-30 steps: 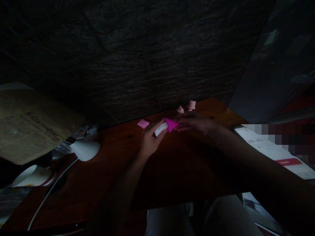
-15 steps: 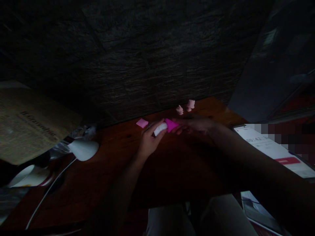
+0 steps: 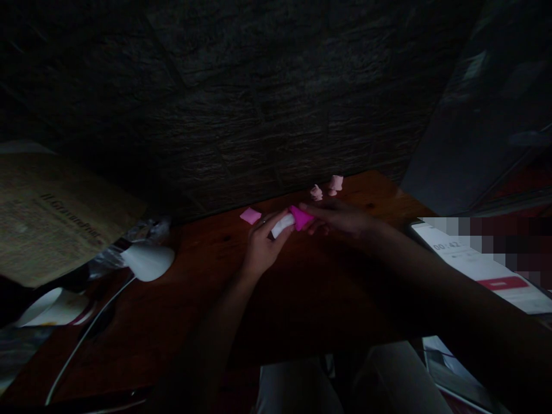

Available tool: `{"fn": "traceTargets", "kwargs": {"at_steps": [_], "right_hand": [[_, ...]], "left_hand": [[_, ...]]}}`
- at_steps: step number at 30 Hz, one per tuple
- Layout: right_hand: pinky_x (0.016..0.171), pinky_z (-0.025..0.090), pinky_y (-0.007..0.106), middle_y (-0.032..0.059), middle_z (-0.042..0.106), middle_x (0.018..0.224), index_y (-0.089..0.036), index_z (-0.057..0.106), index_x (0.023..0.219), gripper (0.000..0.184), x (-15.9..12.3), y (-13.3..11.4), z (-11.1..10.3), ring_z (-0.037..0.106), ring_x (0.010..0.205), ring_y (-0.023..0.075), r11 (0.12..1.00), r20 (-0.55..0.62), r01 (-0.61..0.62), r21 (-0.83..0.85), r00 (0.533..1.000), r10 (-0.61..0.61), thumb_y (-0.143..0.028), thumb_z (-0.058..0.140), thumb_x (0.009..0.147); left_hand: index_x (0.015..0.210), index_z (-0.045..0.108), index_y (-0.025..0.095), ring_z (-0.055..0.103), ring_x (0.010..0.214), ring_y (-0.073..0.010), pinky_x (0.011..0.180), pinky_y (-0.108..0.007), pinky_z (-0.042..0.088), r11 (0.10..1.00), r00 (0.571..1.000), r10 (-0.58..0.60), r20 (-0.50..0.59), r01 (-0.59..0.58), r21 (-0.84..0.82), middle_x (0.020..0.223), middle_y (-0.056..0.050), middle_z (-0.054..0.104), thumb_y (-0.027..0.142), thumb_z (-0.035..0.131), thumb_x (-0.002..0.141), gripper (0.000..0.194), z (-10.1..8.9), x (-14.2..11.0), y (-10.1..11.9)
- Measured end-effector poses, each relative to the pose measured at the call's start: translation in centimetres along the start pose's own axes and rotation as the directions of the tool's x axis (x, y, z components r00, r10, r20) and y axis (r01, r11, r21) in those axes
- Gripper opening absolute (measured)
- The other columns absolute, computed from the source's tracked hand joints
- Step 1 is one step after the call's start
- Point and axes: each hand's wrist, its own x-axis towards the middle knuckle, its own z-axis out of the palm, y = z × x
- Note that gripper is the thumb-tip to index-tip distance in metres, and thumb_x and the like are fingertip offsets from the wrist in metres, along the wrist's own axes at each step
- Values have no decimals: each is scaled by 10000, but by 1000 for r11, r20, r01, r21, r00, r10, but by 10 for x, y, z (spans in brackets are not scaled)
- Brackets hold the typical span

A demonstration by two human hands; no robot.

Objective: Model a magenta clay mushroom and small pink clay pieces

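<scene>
My left hand (image 3: pixel 264 241) is closed around a white blocky piece (image 3: pixel 283 225), thumb on the near side and fingers on the far side. A magenta cone-like piece (image 3: pixel 301 218) touches the right end of the white one. My right hand (image 3: pixel 334 218) pinches the magenta piece from the right, its thumb lying along the top. Part of the magenta piece is hidden by those fingers. Just beyond my left hand, a flat pink square piece (image 3: pixel 250 215) lies on the wooden table (image 3: pixel 284 299). Dim light hides finer detail.
Two small pale pink shaped pieces, one lower (image 3: pixel 316 192) and one taller (image 3: pixel 335 184), stand near the wall. At left are a white lamp-like object (image 3: pixel 150 261) with a cable, a paper cup (image 3: pixel 54 307) and a printed brown bag (image 3: pixel 56 213). A phone (image 3: pixel 478 259) lies at right.
My right thumb now shows on top of the magenta piece, and the right hand appears a little higher. The white and magenta pieces stay together between my hands.
</scene>
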Motion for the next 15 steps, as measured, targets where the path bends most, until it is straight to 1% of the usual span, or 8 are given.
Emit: {"fn": "traceTargets", "kwargs": {"at_steps": [3, 5, 8, 10, 12, 15], "right_hand": [[443, 398, 180, 60, 715, 699, -143, 694, 730, 430, 0, -1, 2, 582, 539, 92, 999, -4, 42, -21, 999, -42, -565, 725, 808], [440, 402, 175, 53, 704, 675, -138, 698, 731, 429, 0, -1, 0, 565, 522, 84, 998, 4, 53, 16, 999, -53, -557, 713, 823], [443, 419, 163, 41, 704, 676, -148, 699, 759, 392, 0, -2, -6, 565, 514, 77, 989, -11, 63, 136, 998, -62, -528, 694, 854], [432, 418, 155, 31, 695, 652, -157, 683, 741, 374, -1, -5, -8, 555, 492, 72, 975, -26, 54, 216, 998, -50, -507, 679, 875], [426, 418, 153, 24, 685, 629, -166, 668, 733, 350, -2, -8, -9, 551, 479, 74, 960, -16, 31, 277, 999, -27, -478, 668, 891], [429, 421, 151, 12, 672, 601, -172, 661, 743, 316, -4, -11, -5, 550, 470, 75, 946, 25, -9, 323, 1000, 1, -449, 668, 895]], "left_hand": [[1159, 717, 199, 701, 999, -216, 895, -375, 563, 993, 997, -82, 6, 82, -82, 1124, -103, 744, 223, 722, 840, 320, 1, 1, 3], [1137, 727, 190, 709, 967, -212, 877, -369, 572, 971, 987, -161, 10, 161, -179, 1108, -101, 749, 252, 734, 829, 314, 2, 2, 4], [1144, 723, 182, 719, 839, -185, 771, -333, 596, 893, 951, -309, 25, 299, -336, 1045, -88, 759, 323, 748, 816, 358, 1, 3, 4], [1151, 719, 190, 711, 773, -164, 690, -295, 598, 828, 922, -385, 44, 366, -425, 1024, -77, 756, 356, 764, 798, 393, 0, 5, 3], [1140, 722, 205, 712, 793, -161, 653, -268, 599, 778, 907, -418, 49, 386, -496, 1037, -70, 749, 367, 781, 778, 402, -1, 6, 1], [1125, 728, 226, 708, 855, -169, 659, -263, 612, 739, 905, -422, 49, 375, -560, 1055, -61, 740, 371, 794, 761, 397, 0, 6, 0]]}}
